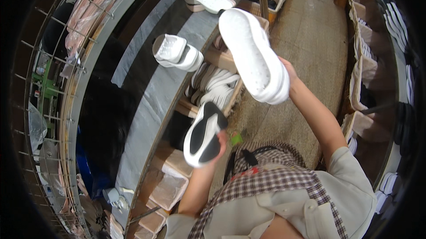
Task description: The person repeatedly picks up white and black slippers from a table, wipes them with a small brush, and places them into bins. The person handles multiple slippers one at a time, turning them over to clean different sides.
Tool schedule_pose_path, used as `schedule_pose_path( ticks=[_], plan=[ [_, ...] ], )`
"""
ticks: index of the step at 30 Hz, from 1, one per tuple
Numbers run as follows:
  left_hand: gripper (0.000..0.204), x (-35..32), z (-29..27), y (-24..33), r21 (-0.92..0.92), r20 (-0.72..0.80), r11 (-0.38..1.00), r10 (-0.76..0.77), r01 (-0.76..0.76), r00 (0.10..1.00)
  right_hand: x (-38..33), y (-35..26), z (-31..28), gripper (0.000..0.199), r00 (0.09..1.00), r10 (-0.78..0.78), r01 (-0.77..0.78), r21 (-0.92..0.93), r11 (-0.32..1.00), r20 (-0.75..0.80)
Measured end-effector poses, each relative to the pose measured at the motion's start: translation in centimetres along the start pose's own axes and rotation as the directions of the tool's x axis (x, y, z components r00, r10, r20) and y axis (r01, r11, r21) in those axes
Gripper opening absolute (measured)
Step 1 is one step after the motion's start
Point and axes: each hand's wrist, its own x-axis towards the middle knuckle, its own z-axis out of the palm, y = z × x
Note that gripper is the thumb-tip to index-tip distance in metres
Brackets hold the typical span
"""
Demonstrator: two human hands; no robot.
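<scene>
My left hand [220,146] grips a shoe sole [205,134] with black tread patches on white, its patterned underside facing up. Farther up and to the right, my right hand [288,71] is closed round the edge of white shoe soles [248,52], which look stacked; the top one shows its hollow inner side. Most of the right fingers are hidden behind them. On the grey bench to the left lies a small pile of white soles [178,53]. Beyond it, another white sole [212,1] rests over a pinkish one.
Below the grey bench top [151,101] stand lined crates, one with many soles [215,83]. Wire racking [66,79] curves along the far left. The floor aisle [310,34] runs ahead on the right, with more lined crates [355,61] and a rack of white soles [397,25] beside it.
</scene>
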Motion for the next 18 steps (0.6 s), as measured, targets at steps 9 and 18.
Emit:
schedule_pose_path(
  ticks=[9, 18],
  plan=[
    [0.04, -8.9, -11.2, 6.5, -0.36, -0.182, 0.931, -0.011, -0.057, 0.983, 23.4, -0.1, -0.9, 0.035, 0.996, 0.083, -0.088, -0.134, 0.987, -0.045],
    [0.051, -10.5, -15.7, 13.4, -0.525, -0.257, 0.851, -0.186, 0.025, 0.948, 32.7, 2.4, 1.3, 0.033, 0.938, 0.26, -0.346, -0.574, 0.742, -0.228]
  ],
)
